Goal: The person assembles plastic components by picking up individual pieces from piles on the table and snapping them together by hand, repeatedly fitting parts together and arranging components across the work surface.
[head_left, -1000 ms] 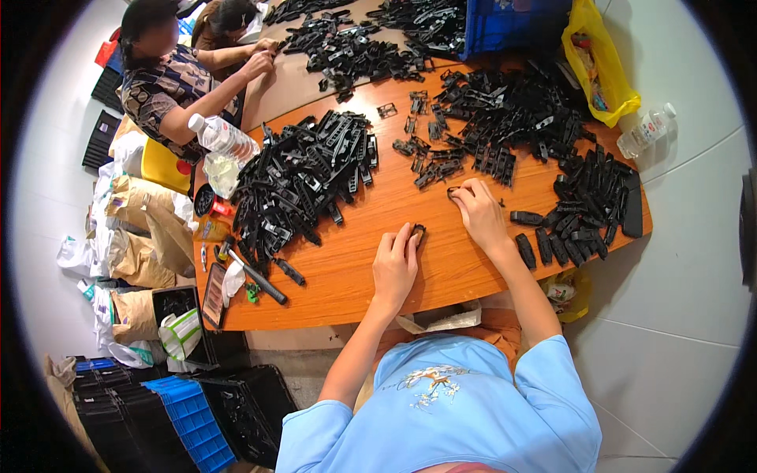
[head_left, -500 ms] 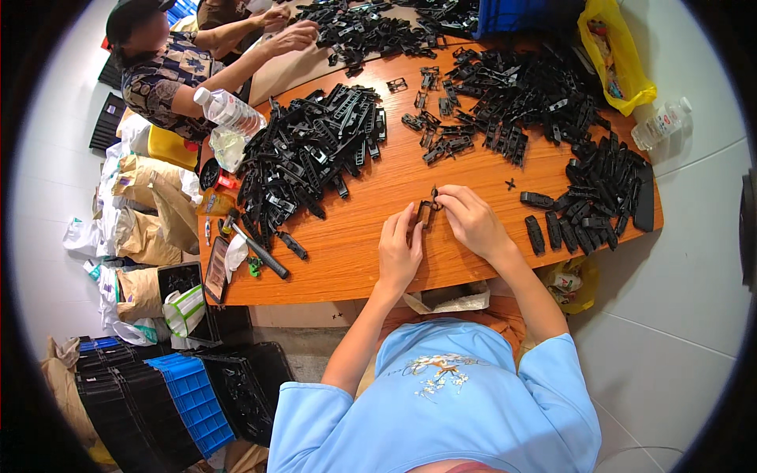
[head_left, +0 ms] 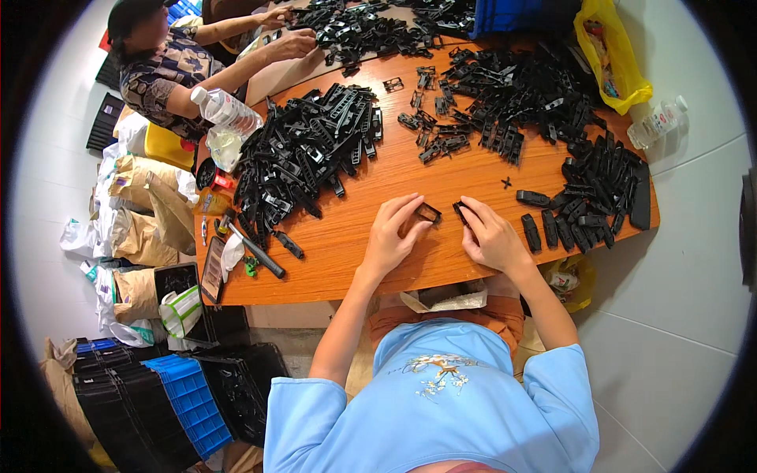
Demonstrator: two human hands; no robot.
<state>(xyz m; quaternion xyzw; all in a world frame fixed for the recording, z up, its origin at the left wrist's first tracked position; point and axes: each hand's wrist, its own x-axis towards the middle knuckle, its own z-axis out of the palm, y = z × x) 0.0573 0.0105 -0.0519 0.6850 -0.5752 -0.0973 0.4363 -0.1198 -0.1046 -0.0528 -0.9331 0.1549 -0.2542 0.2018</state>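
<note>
My left hand (head_left: 390, 235) grips one end of a black plastic frame (head_left: 429, 212) between thumb and fingers, just above the wooden table (head_left: 355, 276). A short gap to the right, my right hand (head_left: 495, 238) is closed on a dark narrow plastic piece (head_left: 459, 211), mostly covered by the fingers. The two pieces are apart. Beyond my right hand lies a small black cross-shaped piece (head_left: 506, 183). Black elongated parts (head_left: 587, 213) lie in a heap to its right, with several set out along the near side.
Heaps of black plastic parts (head_left: 307, 150) and black frames (head_left: 512, 94) cover the far table. A bottle (head_left: 227, 110), a phone (head_left: 213, 268) and a dark-handled tool (head_left: 264, 256) lie left. A yellow bag (head_left: 631, 94) and bottle (head_left: 658, 124) stand right. A co-worker (head_left: 165, 75) handles parts far left.
My hands have moved apart: they were together at the frame, and now the left keeps the frame while the right holds a separate dark piece. The co-worker's hands have shifted slightly.
</note>
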